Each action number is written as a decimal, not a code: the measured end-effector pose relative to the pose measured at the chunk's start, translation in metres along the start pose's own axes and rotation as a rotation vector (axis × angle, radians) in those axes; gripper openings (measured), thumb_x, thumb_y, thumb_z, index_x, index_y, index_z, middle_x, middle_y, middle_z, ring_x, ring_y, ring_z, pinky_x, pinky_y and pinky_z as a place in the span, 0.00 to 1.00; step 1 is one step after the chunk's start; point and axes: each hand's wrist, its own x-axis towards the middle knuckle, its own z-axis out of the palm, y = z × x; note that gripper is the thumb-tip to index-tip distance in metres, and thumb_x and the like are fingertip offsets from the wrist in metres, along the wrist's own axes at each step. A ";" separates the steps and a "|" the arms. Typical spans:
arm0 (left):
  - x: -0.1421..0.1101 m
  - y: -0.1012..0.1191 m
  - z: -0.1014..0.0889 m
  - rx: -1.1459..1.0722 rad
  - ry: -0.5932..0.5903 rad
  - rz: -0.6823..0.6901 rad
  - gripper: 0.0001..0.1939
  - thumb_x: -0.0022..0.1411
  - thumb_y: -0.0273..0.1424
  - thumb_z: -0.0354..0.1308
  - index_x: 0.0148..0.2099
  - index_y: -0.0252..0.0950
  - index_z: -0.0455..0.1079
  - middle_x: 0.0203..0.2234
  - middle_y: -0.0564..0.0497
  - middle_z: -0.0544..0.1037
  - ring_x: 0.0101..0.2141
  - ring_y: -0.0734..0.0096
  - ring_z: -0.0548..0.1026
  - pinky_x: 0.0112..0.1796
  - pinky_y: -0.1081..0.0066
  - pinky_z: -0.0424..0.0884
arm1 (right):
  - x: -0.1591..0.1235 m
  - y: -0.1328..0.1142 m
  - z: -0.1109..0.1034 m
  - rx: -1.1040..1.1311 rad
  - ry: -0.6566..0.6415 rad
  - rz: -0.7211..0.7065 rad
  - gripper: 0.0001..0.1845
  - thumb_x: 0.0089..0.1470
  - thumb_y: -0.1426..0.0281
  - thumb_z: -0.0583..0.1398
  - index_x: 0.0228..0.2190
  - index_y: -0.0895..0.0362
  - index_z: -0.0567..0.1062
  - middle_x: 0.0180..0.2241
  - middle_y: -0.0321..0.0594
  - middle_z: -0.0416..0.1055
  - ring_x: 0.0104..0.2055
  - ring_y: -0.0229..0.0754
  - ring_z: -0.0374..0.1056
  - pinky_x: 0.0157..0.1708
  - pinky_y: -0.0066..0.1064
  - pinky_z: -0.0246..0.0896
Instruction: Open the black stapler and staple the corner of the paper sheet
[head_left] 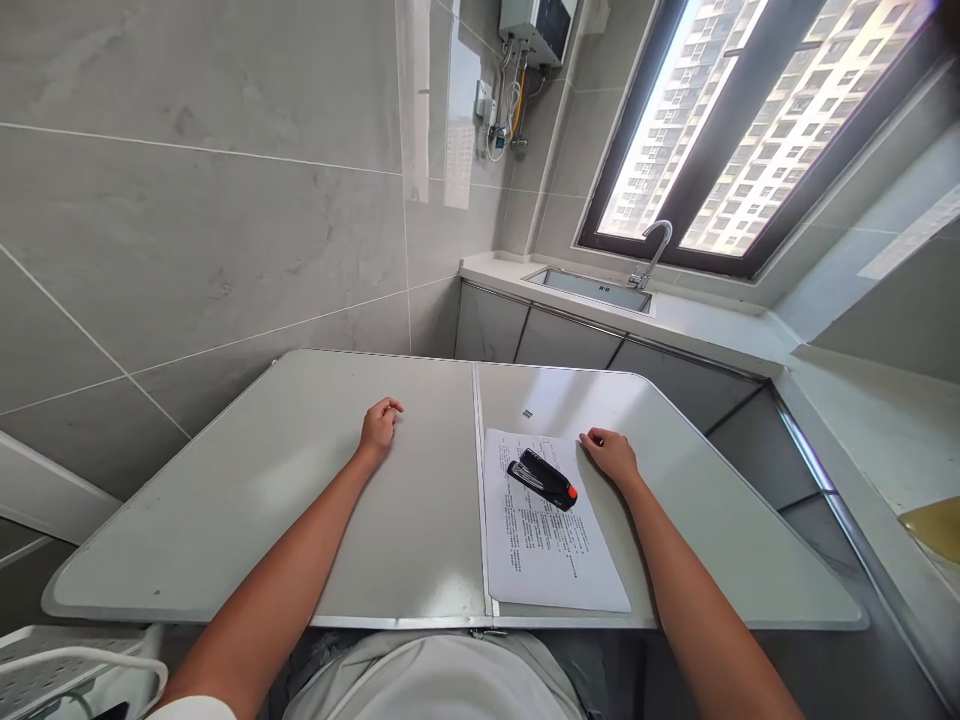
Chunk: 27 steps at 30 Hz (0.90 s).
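A black stapler [551, 484] with an orange-red end lies on printed sheets of paper [536, 570], its two arms spread apart. Just beyond the paper's far edge is a small strip of staples [527, 413]. My left hand [379, 425] rests on the left half of the table, away from the paper, its fingers loosely curled with nothing seen in them. To the right of the paper, close to its edge, my right hand [613, 457] rests with curled fingers. It touches neither the stapler nor the staples.
The pale folding table [405, 540] has a metal seam down its middle. A white basket [82, 665] stands at the lower left. Beyond the table are a counter with a sink [592, 287], a faucet [656, 250] and a window. A tiled wall rises on the left.
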 end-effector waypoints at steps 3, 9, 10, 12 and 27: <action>0.000 -0.003 0.004 0.060 -0.016 0.038 0.07 0.57 0.33 0.49 0.34 0.39 0.68 0.18 0.58 0.55 0.20 0.72 0.54 0.24 0.72 0.50 | 0.001 0.003 -0.003 0.004 -0.015 -0.020 0.22 0.55 0.50 0.56 0.22 0.54 0.73 0.24 0.39 0.72 0.29 0.43 0.64 0.29 0.31 0.50; -0.002 -0.003 0.005 0.175 -0.054 0.090 0.08 0.59 0.31 0.49 0.33 0.39 0.70 0.18 0.58 0.58 0.22 0.71 0.56 0.26 0.71 0.51 | 0.000 0.002 -0.005 0.002 -0.029 -0.027 0.23 0.56 0.49 0.55 0.23 0.54 0.74 0.24 0.39 0.73 0.29 0.43 0.65 0.29 0.31 0.50; -0.002 -0.002 0.004 0.192 -0.058 0.095 0.08 0.59 0.31 0.49 0.33 0.39 0.70 0.19 0.57 0.58 0.22 0.71 0.56 0.27 0.70 0.52 | 0.000 0.002 -0.005 0.001 -0.032 -0.026 0.23 0.56 0.49 0.55 0.23 0.54 0.74 0.24 0.39 0.73 0.29 0.43 0.65 0.29 0.31 0.50; -0.004 0.001 0.004 0.227 -0.073 0.106 0.09 0.61 0.31 0.49 0.33 0.40 0.70 0.19 0.57 0.59 0.22 0.71 0.57 0.27 0.70 0.53 | 0.000 0.001 -0.005 -0.003 -0.034 -0.026 0.23 0.56 0.49 0.55 0.23 0.54 0.74 0.24 0.38 0.72 0.29 0.43 0.64 0.29 0.32 0.50; -0.100 0.038 0.092 0.737 -0.741 0.440 0.36 0.69 0.55 0.50 0.75 0.55 0.52 0.76 0.52 0.42 0.74 0.36 0.33 0.68 0.35 0.33 | -0.001 0.002 -0.004 -0.022 -0.020 -0.031 0.22 0.56 0.51 0.55 0.23 0.53 0.74 0.27 0.40 0.74 0.31 0.44 0.65 0.28 0.32 0.50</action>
